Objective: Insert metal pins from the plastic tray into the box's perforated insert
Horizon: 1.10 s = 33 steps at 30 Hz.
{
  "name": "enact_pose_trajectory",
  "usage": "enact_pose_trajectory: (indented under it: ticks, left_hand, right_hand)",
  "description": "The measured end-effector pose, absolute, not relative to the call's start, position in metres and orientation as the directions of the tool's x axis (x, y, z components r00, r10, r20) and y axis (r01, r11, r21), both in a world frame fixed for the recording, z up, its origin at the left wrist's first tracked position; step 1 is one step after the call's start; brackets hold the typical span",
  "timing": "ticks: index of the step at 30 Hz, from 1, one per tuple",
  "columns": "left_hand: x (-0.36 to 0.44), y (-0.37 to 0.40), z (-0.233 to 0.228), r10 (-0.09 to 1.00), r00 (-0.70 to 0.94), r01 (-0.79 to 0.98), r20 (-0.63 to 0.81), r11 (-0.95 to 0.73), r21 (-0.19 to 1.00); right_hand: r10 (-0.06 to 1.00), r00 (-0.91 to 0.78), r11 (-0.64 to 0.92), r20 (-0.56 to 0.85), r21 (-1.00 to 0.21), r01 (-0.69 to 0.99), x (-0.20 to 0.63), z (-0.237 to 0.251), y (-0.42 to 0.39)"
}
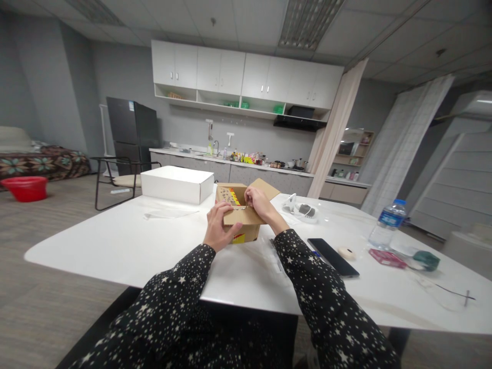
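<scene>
The cardboard box (242, 218) is plain brown, with a yellow and red print showing inside it and low on its front. The sleeves (180, 302) are black, sprinkled with small white stars. The bench (115, 241) is glossy white, and the lidded box (177, 184) on it is white too. The phone (332, 257) is black. The water bottle (386, 223) is clear with a blue cap and blue label. Near it lie a red packet (387, 258) and a dark green object (426, 260). The basin (26, 187) on the floor is red, the fridge (132, 134) black, the wall cabinets (246, 74) white, and the bedspread (42, 161) dark brown with a teal flower pattern.
</scene>
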State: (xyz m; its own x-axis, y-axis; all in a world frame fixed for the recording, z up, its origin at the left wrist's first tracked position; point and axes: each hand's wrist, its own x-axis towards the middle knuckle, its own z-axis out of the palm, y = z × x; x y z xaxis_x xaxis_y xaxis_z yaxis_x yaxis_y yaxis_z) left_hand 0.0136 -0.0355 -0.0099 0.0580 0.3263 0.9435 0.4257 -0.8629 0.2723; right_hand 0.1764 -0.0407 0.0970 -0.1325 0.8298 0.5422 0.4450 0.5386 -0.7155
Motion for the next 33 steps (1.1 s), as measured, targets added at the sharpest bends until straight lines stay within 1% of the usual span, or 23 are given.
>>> enact_pose_trajectory:
  ticks: [4, 13, 18, 24, 29, 33]
  left_hand:
    - [0.0137, -0.0349, -0.0102, 0.305, 0.056, 0.420, 0.951, -0.871, 0.255]
    - [0.0133, -0.0347, -0.0103, 0.335, 0.062, 0.432, 0.940, -0.858, 0.277]
    - [0.0131, -0.0350, -0.0094, 0.323, 0.065, 0.418, 0.944, -0.868, 0.268]
    - [0.0133, -0.0351, -0.0096, 0.342, 0.060, 0.425, 0.938, -0.859, 0.286]
    - [0.0134, -0.0356, -0.0095, 0.324, 0.065, 0.421, 0.944, -0.866, 0.269]
    - [0.0135, -0.0357, -0.0093, 0.337, 0.064, 0.422, 0.939, -0.862, 0.281]
  right_hand:
    - [0.809, -0.175, 0.574, 0.561, -0.692, 0.437, 0.1751, 0.0951, -0.0411]
    - [0.830, -0.144, 0.540, 0.539, -0.709, 0.454, 0.1769, 0.0946, -0.0384]
    - [0.803, -0.163, 0.577, 0.573, -0.678, 0.456, 0.1761, 0.0928, -0.0395]
    - [0.829, -0.128, 0.529, 0.544, -0.689, 0.496, 0.1758, 0.0964, -0.0410]
    - [0.818, -0.178, 0.554, 0.547, -0.665, 0.501, 0.1756, 0.0971, -0.0422]
    - [0.827, -0.156, 0.535, 0.540, -0.673, 0.511, 0.1759, 0.0969, -0.0408]
